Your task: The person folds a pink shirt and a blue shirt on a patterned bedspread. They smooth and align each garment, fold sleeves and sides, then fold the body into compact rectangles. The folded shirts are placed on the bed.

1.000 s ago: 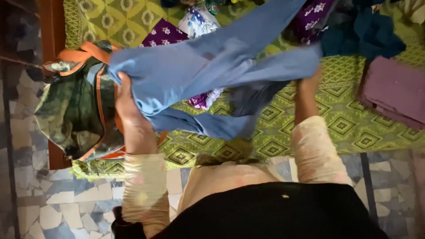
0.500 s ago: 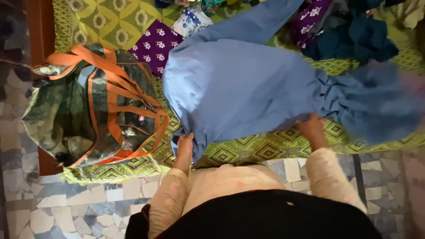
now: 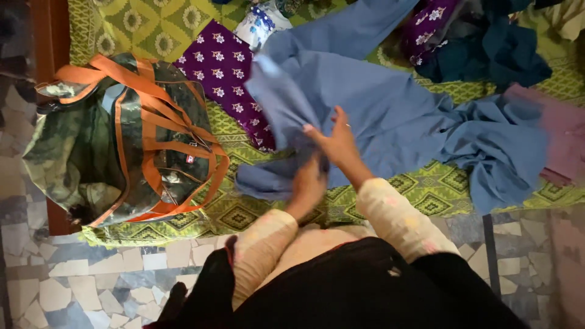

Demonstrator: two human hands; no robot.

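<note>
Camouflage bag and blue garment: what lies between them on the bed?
In the head view, a purple floral cloth and bare green patterned bedcover lie between the camouflage bag and the blue garment.

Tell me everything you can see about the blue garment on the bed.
The blue garment is plain, thin woven-looking cloth, unfolded and rumpled, spread across the green patterned bedspread. One part runs up toward the top edge; another bunches at the right beside a mauve folded cloth. It overlaps a purple flowered fabric. The right hand presses on it, and the left hand grips its near edge.
</note>
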